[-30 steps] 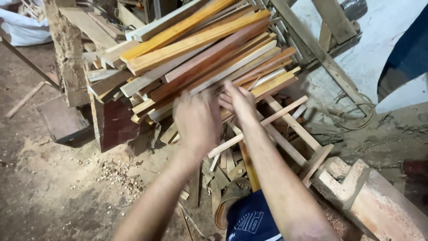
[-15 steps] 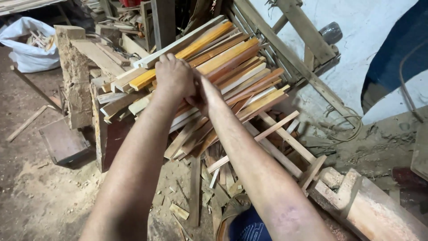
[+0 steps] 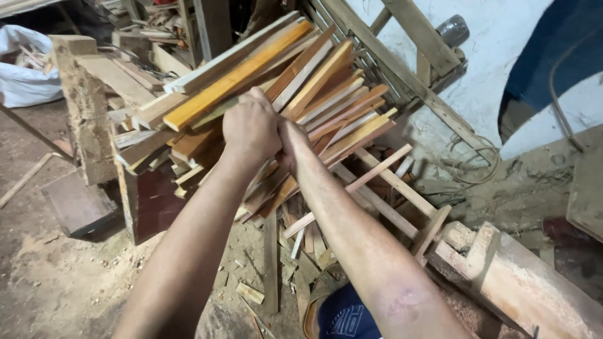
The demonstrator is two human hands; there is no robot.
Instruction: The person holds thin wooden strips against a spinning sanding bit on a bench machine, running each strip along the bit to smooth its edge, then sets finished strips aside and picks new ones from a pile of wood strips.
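Observation:
A slanted stack of long wooden slats (image 3: pixel 326 75), orange, red-brown and pale, rests on a pile of offcuts. My left hand (image 3: pixel 251 125) is closed in a fist on the lower part of the stack, over an orange slat (image 3: pixel 207 97). Pressed against it from the right, my right hand (image 3: pixel 294 143) curls its fingers around slats too, partly hidden behind the left hand. Both forearms reach up from the bottom edge.
A rough wooden block (image 3: pixel 88 119) and a dark red board (image 3: pixel 151 201) stand to the left. A white sack (image 3: pixel 22 78) lies far left. A slatted frame (image 3: pixel 408 81) leans on the white wall. A thick beam (image 3: pixel 521 282) lies lower right, scraps (image 3: pixel 282 251) and sawdust below.
My hands have moved up from the lower ends of the slats and closed together on the stack. The view has tilted upward.

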